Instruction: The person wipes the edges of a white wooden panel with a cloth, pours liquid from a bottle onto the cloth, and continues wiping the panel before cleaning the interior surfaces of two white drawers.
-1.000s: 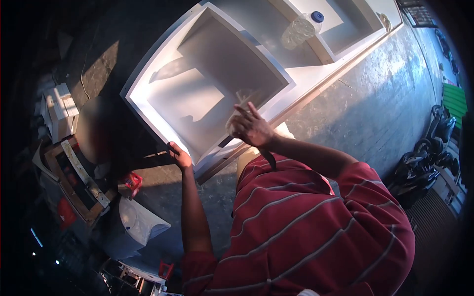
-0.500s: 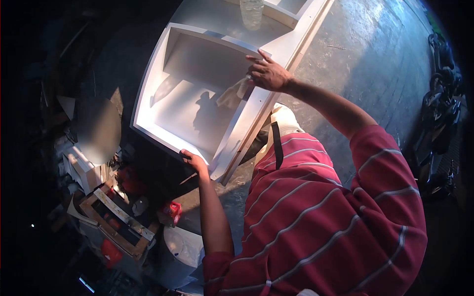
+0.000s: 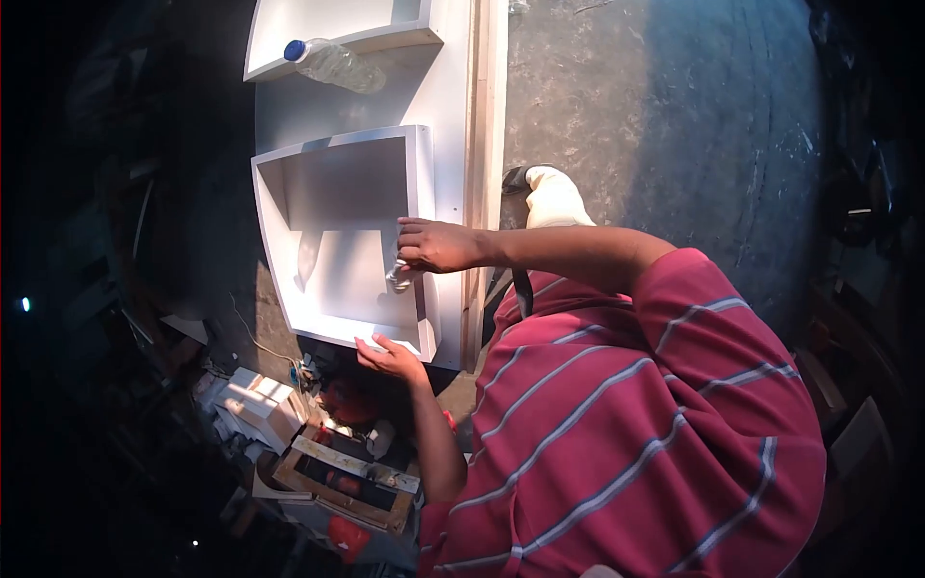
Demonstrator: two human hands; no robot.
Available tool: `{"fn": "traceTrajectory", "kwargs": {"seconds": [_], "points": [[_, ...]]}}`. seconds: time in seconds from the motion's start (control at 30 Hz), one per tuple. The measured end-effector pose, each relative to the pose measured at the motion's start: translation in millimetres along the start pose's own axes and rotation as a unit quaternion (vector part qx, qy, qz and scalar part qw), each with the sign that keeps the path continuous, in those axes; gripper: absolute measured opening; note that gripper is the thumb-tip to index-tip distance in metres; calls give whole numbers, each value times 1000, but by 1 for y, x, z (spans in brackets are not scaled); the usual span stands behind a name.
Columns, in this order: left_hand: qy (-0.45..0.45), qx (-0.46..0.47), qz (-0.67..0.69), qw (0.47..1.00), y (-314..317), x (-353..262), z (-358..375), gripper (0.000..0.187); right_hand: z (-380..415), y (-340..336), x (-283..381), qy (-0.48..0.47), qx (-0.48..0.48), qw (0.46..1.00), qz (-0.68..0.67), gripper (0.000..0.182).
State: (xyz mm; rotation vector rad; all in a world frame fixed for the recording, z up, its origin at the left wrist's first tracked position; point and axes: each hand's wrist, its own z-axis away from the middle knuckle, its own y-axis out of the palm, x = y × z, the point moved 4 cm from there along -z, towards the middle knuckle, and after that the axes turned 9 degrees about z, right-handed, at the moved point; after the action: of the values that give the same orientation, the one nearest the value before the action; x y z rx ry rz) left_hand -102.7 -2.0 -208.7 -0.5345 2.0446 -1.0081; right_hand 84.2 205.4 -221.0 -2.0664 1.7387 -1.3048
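My right hand point(image 3: 438, 246) is closed on a crumpled white cloth point(image 3: 396, 277) at the right-hand wall of a shallow white box point(image 3: 421, 183). The cloth hangs below the fingers, over the inner side of that wall. At the box's near edge is my left hand point(image 3: 390, 358), its fingers apart and fingertips right at the rim. The box sits on a long white panel point(image 3: 445, 144) with a pale wooden edge strip. Beyond the box, a clear plastic bottle point(image 3: 345, 67) with a blue cap is on the same panel.
A second white box point(image 3: 385, 37) is on the panel past the bottle. Grey concrete floor point(image 3: 617, 125) runs along the right. At the lower left stand a white block-shaped piece point(image 3: 258, 405), a wooden frame point(image 3: 313, 479) and a red item point(image 3: 347, 538).
My view has turned, so the box now stands straighter and further left. My right hand has gone from spread fingers to a closed grip on the cloth. The left hand stays at the near rim.
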Motion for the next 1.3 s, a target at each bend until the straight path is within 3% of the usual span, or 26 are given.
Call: {"fn": "traceTrajectory", "kwargs": {"seconds": [0.07,0.1,0.13,0.17,0.2,0.27,0.3,0.4,0.43,0.53,0.6,0.67,0.7,0.8,0.87,0.9,0.93,1.0,1.07,1.1,1.13,1.17,1.2,1.27,1.3], "points": [[176,260,102,944,11,-51,5,46,-1,-36,-13,218,-66,966,-118,23],[176,255,100,945,8,-71,8,46,2,-48,-18,325,-92,925,-171,34],[198,320,52,925,17,-93,16,43,8,-51,-29,404,-82,876,-248,39],[217,382,4,898,26,-105,22,40,15,-52,-37,475,-112,803,-341,43],[215,375,8,902,31,-105,20,40,23,-52,-42,538,-137,715,-425,46],[172,438,-73,879,55,-91,24,34,19,-88,-37,530,-153,627,-551,52],[195,414,-102,883,58,-82,25,34,16,-103,-35,533,-150,637,-537,54],[183,402,-32,896,37,-105,15,34,11,-130,-47,456,-117,784,-404,41],[189,391,-19,900,30,-107,7,33,0,-142,-47,406,-163,813,-384,35],[199,361,55,909,-12,-124,-28,32,-21,-165,-47,404,-177,794,-417,22],[203,354,28,913,-43,-137,-58,34,-48,-182,-42,415,-204,766,-446,18],[137,386,45,911,-63,-131,-87,37,-78,-189,-41,372,-243,772,-454,18],[113,403,57,906,-76,-134,-100,40,-96,-188,-44,331,-274,823,-371,18],[105,411,155,892,-95,-124,-133,35,-158,-175,-35,219,-305,894,-243,30],[79,418,187,886,-99,-116,-155,31,-200,-163,-16,82,-292,946,-113,40],[60,435,221,871,-101,-113,-162,28,-214,-145,-14,28,-208,978,12,44],[60,425,220,876,-103,-109,-171,28,-225,-114,-18,-1,-133,988,73,44],[-2,430,274,860,-105,-103,-188,25,-235,-92,8,3,-131,984,121,43],[6,433,294,852,-106,-104,-205,24,-239,-75,62,-31,-64,996,54,49],[-17,462,341,819,-103,-98,-212,17,-235,-59,92,-86,-34,996,16,50],[-39,488,386,782,-99,-87,-219,24,-230,-44,115,-141,-3,990,-21,50],[-38,472,348,809,-86,-37,-238,25,-228,-32,127,-164,-6,986,30,48],[-37,468,347,812,-91,-46,-240,25,-230,-23,132,-187,-12,979,82,46],[-70,482,395,779,-109,-86,-237,28,-250,-26,110,-186,-10,982,41,45],[-62,467,368,802,-114,-98,-239,22,-261,-37,92,-170,-8,984,57,45]]}}
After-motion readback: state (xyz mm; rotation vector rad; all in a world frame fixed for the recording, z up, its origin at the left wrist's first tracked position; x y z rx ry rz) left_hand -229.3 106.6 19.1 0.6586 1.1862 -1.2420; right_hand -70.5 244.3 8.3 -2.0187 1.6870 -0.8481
